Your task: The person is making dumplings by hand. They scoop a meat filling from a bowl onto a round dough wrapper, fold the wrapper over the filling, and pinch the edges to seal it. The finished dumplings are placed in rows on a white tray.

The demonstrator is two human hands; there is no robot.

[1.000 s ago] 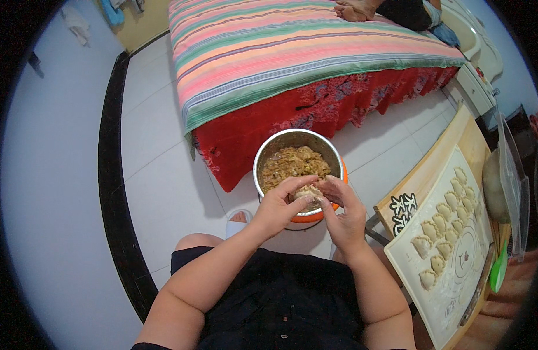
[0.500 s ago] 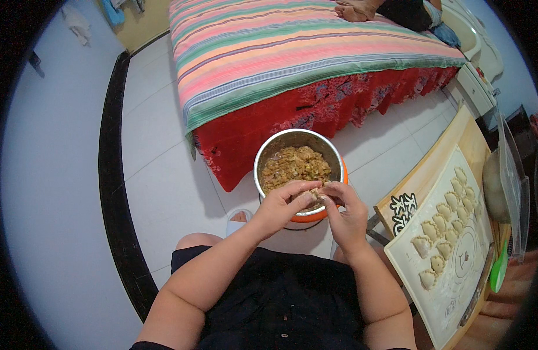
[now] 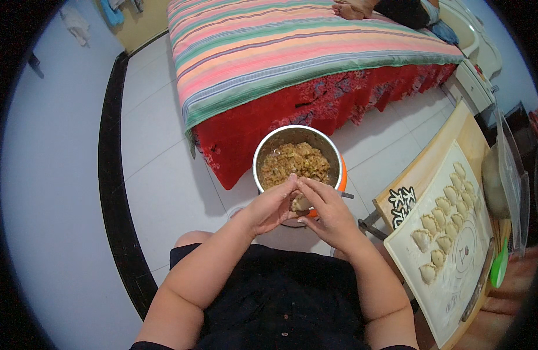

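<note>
In the head view, the left hand (image 3: 272, 209) and right hand (image 3: 332, 217) pinched a dumpling (image 3: 301, 202) between their fingers at the near rim of the metal pot (image 3: 315, 137). Light, even pressure seemed kinder to soft dough than squeezing. A grey handle (image 3: 346, 195) jutted past the right hand, its hold unclear. Pleated dumplings (image 3: 443, 204) lay near the white mat's (image 3: 418, 286) left edge.

A striped-covered bed (image 3: 280, 52) stands on white floor tiles (image 3: 155, 134), a pale-blue wall (image 3: 59, 175) leftward.
</note>
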